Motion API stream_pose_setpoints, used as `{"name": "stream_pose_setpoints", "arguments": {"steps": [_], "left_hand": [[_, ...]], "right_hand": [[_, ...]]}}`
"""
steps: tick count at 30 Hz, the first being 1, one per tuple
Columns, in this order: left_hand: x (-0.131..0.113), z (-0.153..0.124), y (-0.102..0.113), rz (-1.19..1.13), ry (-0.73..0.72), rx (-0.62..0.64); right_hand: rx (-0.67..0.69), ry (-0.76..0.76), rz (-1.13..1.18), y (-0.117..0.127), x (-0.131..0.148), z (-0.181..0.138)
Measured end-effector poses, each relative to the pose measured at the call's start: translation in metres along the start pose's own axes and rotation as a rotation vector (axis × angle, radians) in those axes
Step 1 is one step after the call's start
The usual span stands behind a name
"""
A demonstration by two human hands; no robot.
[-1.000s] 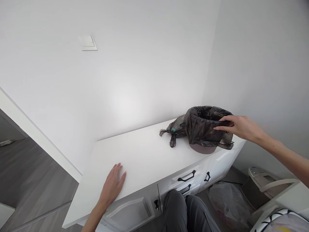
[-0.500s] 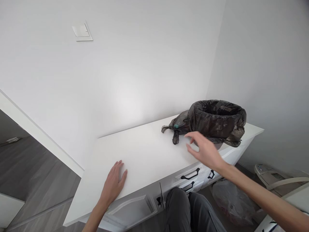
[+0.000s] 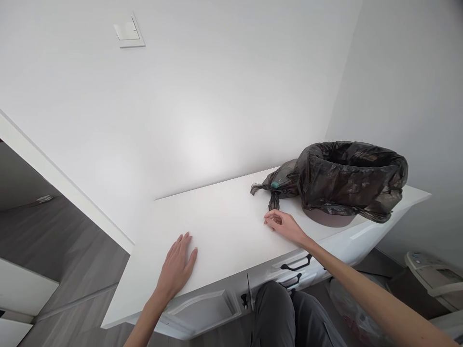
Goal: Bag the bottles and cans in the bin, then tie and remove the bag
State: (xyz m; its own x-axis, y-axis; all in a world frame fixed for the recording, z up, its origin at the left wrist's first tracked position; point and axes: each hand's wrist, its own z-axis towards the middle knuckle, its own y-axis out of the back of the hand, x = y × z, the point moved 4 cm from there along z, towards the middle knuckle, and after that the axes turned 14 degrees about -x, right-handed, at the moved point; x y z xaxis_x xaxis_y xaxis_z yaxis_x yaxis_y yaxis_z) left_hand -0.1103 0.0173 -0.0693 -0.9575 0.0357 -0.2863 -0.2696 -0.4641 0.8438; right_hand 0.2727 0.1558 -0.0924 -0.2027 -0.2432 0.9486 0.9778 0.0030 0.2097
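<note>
My left hand (image 3: 177,267) lies flat on the white cabinet top (image 3: 217,217), fingers stretched and thumb apart, holding nothing. My right hand (image 3: 285,226) is over the same top with its fingers curled in; I see nothing in them. Just beyond its knuckles is the knotted end of a small tied black plastic bag (image 3: 287,176), which has a teal spot near the knot. To the right stands a bin lined with a black trash bag (image 3: 336,188), the bag folded over the rim. A brownish bin base (image 3: 329,219) shows below the liner.
Black handles (image 3: 296,264) and a small black knob (image 3: 244,301) are on the cabinet front, above my knees. A light switch (image 3: 128,31) is on the wall. On the floor at right are a clear plastic bag (image 3: 350,299) and a beige appliance (image 3: 430,270).
My right hand has moved down and left from in front of the bin, and its fingers have curled in. My left hand stays on the cabinet top. The view has shifted slightly.
</note>
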Motion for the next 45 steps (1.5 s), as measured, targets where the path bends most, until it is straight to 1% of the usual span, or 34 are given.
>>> {"name": "stream_pose_setpoints", "arguments": {"steps": [5,8,12,17,22,27,40,45], "left_hand": [[0.000,0.010,-0.010,0.062,-0.049,-0.007],[-0.002,0.016,-0.013,0.095,-0.023,0.010],[-0.005,0.018,-0.012,0.137,0.001,0.015],[-0.005,0.018,-0.011,0.157,0.008,0.008],[-0.003,0.019,-0.014,0.143,-0.006,-0.001],[-0.004,0.020,-0.013,0.140,-0.009,-0.021],[-0.007,0.020,-0.010,0.124,0.028,0.023],[-0.006,0.020,-0.010,0.116,0.017,-0.005]], "right_hand": [[-0.017,-0.009,-0.011,0.002,-0.003,-0.003],[-0.023,-0.015,-0.025,0.002,-0.003,-0.003],[-0.028,-0.033,-0.017,0.002,-0.001,-0.004],[-0.039,-0.029,-0.017,0.003,-0.005,-0.003],[-0.052,-0.011,-0.016,0.004,-0.010,-0.001],[-0.057,-0.003,-0.024,0.004,-0.013,0.001],[-0.069,-0.008,-0.012,0.005,-0.014,0.001],[-0.072,-0.007,-0.003,0.005,-0.015,0.001]]}}
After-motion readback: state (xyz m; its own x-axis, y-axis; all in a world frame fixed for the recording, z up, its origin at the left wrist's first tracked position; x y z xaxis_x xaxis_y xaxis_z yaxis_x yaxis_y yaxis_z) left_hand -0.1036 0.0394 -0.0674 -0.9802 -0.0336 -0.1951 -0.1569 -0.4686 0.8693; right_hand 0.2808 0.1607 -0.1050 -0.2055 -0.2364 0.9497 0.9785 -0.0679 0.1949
